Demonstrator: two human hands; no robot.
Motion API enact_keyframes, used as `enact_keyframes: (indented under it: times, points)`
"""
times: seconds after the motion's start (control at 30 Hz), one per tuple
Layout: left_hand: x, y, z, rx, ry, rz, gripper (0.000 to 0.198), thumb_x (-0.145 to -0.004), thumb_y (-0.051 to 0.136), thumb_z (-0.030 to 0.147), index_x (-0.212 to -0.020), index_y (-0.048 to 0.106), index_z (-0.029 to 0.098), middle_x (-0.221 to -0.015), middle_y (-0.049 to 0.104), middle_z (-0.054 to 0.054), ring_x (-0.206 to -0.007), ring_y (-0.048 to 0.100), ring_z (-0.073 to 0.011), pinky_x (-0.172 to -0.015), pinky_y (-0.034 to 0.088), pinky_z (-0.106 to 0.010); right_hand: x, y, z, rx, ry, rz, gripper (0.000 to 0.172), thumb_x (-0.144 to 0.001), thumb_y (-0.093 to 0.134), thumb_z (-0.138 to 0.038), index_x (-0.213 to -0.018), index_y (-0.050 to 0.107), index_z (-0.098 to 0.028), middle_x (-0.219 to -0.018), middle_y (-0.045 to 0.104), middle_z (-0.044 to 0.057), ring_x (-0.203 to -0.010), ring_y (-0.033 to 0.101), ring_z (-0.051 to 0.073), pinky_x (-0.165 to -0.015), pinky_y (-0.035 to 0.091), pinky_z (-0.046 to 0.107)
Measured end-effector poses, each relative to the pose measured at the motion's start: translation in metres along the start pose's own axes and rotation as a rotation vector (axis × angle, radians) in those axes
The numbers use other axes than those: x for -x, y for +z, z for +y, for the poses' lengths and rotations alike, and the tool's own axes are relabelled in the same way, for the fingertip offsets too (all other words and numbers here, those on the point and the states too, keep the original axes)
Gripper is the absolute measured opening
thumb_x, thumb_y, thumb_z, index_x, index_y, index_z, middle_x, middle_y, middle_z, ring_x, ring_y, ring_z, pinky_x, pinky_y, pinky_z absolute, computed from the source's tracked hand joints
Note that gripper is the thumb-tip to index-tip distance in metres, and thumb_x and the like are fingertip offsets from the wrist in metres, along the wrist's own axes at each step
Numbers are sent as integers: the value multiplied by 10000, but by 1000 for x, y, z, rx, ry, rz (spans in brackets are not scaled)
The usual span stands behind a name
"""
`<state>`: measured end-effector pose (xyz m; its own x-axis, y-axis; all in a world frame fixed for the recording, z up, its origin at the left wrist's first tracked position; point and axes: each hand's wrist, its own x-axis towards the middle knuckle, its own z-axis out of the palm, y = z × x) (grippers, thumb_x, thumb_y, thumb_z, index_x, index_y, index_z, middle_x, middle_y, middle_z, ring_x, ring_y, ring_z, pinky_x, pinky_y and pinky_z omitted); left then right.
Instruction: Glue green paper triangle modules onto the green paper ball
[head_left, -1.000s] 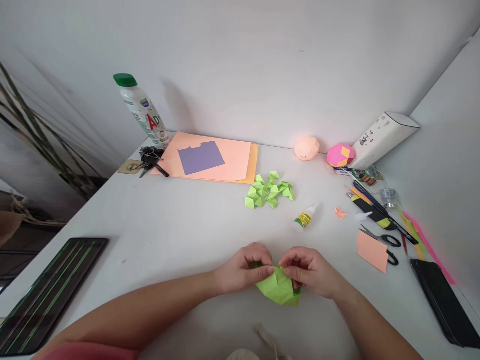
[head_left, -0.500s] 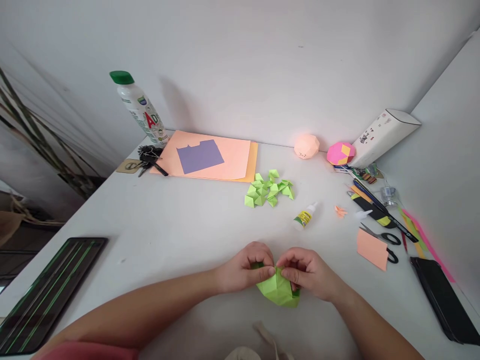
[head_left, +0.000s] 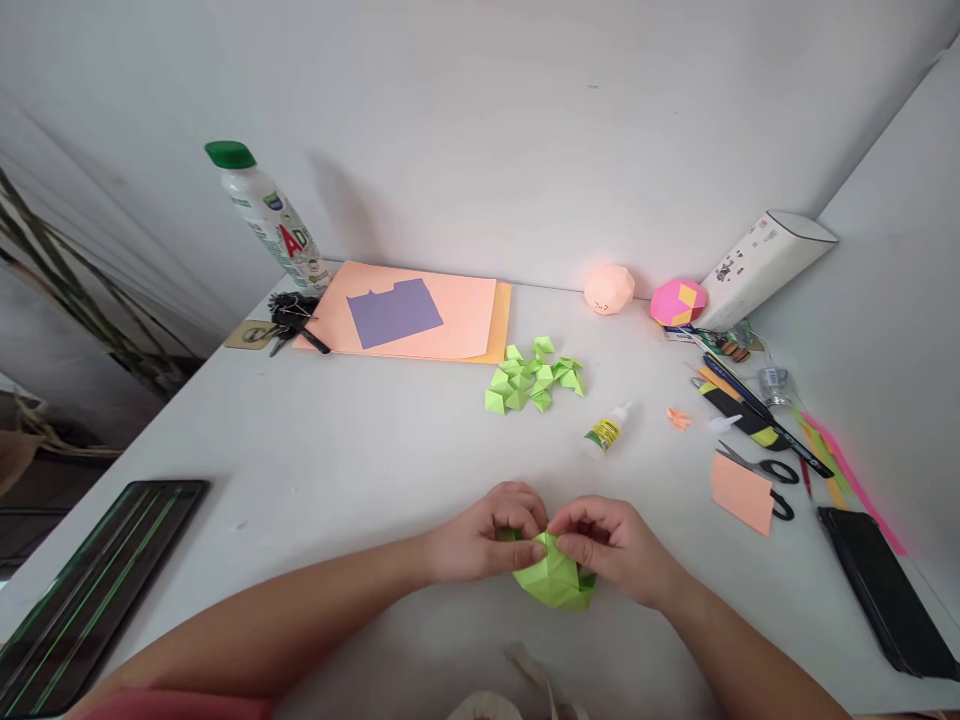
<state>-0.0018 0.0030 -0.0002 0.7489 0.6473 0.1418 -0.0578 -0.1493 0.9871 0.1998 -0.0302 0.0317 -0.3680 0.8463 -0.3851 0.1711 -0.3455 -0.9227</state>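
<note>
A faceted light-green paper model point(head_left: 553, 582) is held between both hands low in the head view, close to me. My left hand point(head_left: 499, 532) pinches its upper left edge between thumb and fingers. Close beside it, my right hand point(head_left: 619, 545) pinches the upper right edge, its fingertips almost meeting the left ones. The fingers hide part of the model's far side. Beyond the hands lies a loose cluster of small folded green paper pieces point(head_left: 517, 383). Right of that cluster a small glue bottle point(head_left: 604, 432) rests on its side.
Orange paper sheets point(head_left: 420, 342) with a purple piece point(head_left: 397, 315) lie at the back, near a white bottle point(head_left: 281, 235). Scissors point(head_left: 776, 470), pens and a black case point(head_left: 885, 590) occupy the right side. A dark tablet-like device point(head_left: 105, 590) is at left. Two paper balls stand by the wall.
The whole view has shifted slightly. Both hands keep their pinch on the green paper model, which appears tilted a little differently.
</note>
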Motion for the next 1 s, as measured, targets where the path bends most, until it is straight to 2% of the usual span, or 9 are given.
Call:
enact_keyframes:
  times: [0.57, 0.8, 0.87, 1.0]
  points:
    - [-1, 1, 1, 41, -53, -1, 333, -818, 583, 395, -582, 542, 165, -728, 597, -41, -796, 549, -171, -921, 355, -387, -3, 6, 1, -23, -4, 35, 242, -717, 709, -404, -765, 654, -174, -614, 513, -27, -517, 396, 77, -475, 338, 217]
    - [-1, 3, 0, 184, -64, 41, 233, -742, 695, 306, -600, 601, 148, -711, 588, -39, -806, 546, -167, -815, 424, -333, 1, 13, 4, -43, -17, 94, 253, -721, 710, -408, -726, 606, -178, -642, 542, -16, -551, 449, 93, -507, 381, 222]
    - [0, 3, -2, 277, -123, 66, 224, -716, 723, 300, -598, 614, 143, -740, 584, -38, -811, 546, -166, -793, 437, -326, 3, 13, 4, -32, -14, 107, 257, -751, 681, -425, -785, 608, -181, -679, 558, -7, -582, 476, 101, -533, 401, 224]
    - [2, 4, -2, 523, -272, 156, 222, -678, 760, 324, -627, 656, 135, -826, 571, -34, -764, 552, -148, -713, 453, -300, 4, 10, -1, -19, -7, 89, 319, -813, 617, -438, -1023, 576, -202, -828, 597, 20, -729, 543, 136, -656, 447, 256]
